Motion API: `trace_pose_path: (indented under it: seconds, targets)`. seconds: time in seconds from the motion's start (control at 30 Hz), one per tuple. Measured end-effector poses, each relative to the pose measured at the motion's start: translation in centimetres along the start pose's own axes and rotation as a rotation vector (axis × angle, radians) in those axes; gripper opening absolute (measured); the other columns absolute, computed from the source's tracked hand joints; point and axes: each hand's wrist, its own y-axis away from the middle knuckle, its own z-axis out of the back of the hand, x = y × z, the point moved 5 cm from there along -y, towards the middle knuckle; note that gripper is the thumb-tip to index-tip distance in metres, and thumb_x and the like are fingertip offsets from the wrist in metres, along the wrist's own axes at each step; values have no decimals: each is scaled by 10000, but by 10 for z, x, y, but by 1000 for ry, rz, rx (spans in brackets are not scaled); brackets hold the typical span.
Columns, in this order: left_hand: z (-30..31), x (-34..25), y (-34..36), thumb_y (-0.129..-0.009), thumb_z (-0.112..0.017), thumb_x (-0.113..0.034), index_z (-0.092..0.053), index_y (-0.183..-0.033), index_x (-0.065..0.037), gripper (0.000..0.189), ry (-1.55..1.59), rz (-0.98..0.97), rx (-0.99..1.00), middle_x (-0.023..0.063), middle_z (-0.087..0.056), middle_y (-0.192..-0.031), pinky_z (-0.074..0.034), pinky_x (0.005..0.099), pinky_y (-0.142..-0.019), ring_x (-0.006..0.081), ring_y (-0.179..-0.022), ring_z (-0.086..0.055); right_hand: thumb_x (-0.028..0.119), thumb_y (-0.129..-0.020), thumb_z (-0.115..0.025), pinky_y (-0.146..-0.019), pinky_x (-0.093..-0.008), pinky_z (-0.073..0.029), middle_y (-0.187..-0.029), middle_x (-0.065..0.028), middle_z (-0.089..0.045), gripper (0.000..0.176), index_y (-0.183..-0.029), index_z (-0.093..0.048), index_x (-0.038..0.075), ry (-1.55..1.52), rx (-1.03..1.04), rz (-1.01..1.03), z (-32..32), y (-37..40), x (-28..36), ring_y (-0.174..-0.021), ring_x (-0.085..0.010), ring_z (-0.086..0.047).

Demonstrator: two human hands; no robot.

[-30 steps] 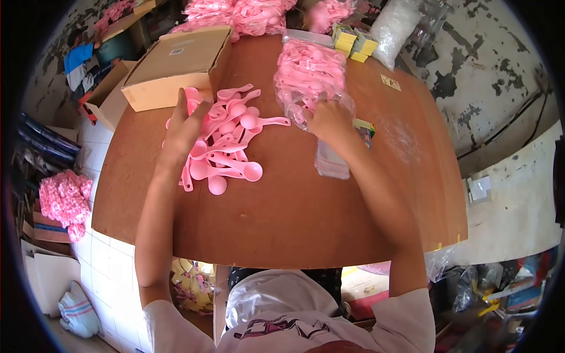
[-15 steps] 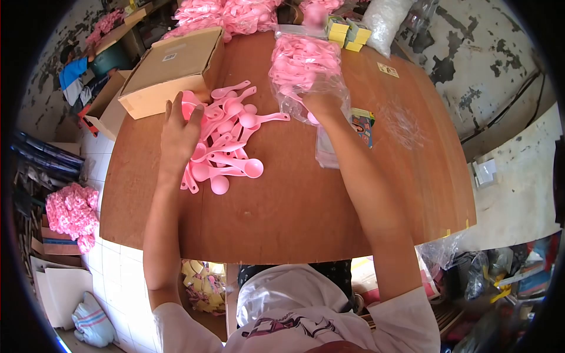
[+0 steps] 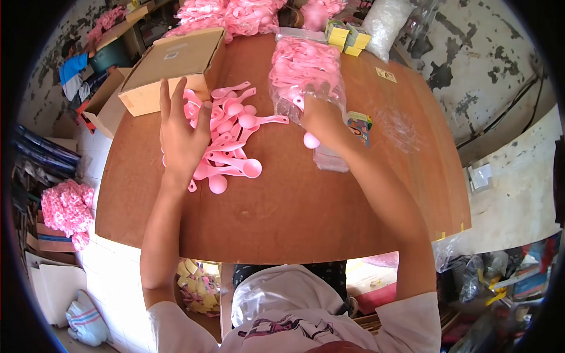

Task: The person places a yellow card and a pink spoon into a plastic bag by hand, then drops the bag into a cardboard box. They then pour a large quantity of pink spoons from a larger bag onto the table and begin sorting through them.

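Observation:
My left hand [image 3: 185, 132] is over the left side of a loose pile of pink measuring spoons [image 3: 226, 126], fingers spread and raised, with nothing visibly held. Part of the pile is hidden behind it. My right hand [image 3: 322, 117] is at the near mouth of a clear plastic bag [image 3: 282, 109] packed with pink spoons [image 3: 306, 62]. A pink spoon [image 3: 311, 140] is in that hand, its round bowl showing below the palm and its handle end toward the bag. The fingertips are partly hidden by the plastic.
A closed cardboard box [image 3: 170, 65] stands behind the pile. Right of the bag are a colourful packet [image 3: 359, 126], clear plastic sleeves [image 3: 329, 159] and yellow-white small boxes [image 3: 347, 36]. More bagged pink spoons [image 3: 229, 16] line the table's [image 3: 253, 223] far edge. Another person [image 3: 73, 73] is at far left.
My left hand has come slightly nearer to me and its fingers point up more. The spoon in my right hand has turned, its bowl now lower, nearer to me.

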Motion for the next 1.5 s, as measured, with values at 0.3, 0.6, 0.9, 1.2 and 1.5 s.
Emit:
trace_pose_path:
  seconds: [0.3, 0.6, 0.9, 1.2, 1.5]
  targets:
    - [-1, -53, 26, -873, -634, -19, -639, -1171, -3, 298, 390, -389, 70, 166, -525, -1332, -521, 347, -875, 252, -1071, -608, 29, -751, -597, -639, -344, -532, -1023, -129, -623, 595, -1341, -528, 50, -820, 158, 100, 60, 73, 18, -747, -211, -638]
    - [-63, -54, 72, -930, -696, -244, -168, -1505, 39, 831, 1032, 365, 633, 193, -414, -1428, -453, 369, -1030, 261, -1287, -490, -21, -860, -545, -478, -229, -452, -989, -161, -594, 606, -1438, -380, 60, -1827, 781, -190, 30, 93, 22, -706, -155, -572]
    - [-77, -54, 82, -963, -652, -240, -447, -1310, -27, 456, 1213, 472, 587, 65, -594, -1145, -496, 297, -872, 115, -1021, -585, 67, -881, -565, -609, -297, -602, -985, -116, -646, 512, -1377, -444, 47, -1954, 786, -152, -7, 81, 33, -768, -203, -682]
    - [-79, -44, 87, -962, -640, -274, -601, -1129, -47, 284, 1340, 813, 714, 37, -649, -999, -517, 278, -723, 113, -879, -625, 32, -860, -614, -665, -398, -631, -1043, -171, -642, 591, -1394, -364, 69, -1596, 620, -195, -4, 84, 64, -733, -266, -713]
    - [-62, -40, 66, -922, -653, -190, -584, -1220, -10, 355, 1211, 706, 558, 87, -653, -1107, -546, 315, -832, 163, -958, -659, 114, -923, -643, -705, -396, -637, -1300, -82, -507, 603, -1435, -330, 61, -1482, 482, 82, 9, 77, 69, -1194, -218, -530]
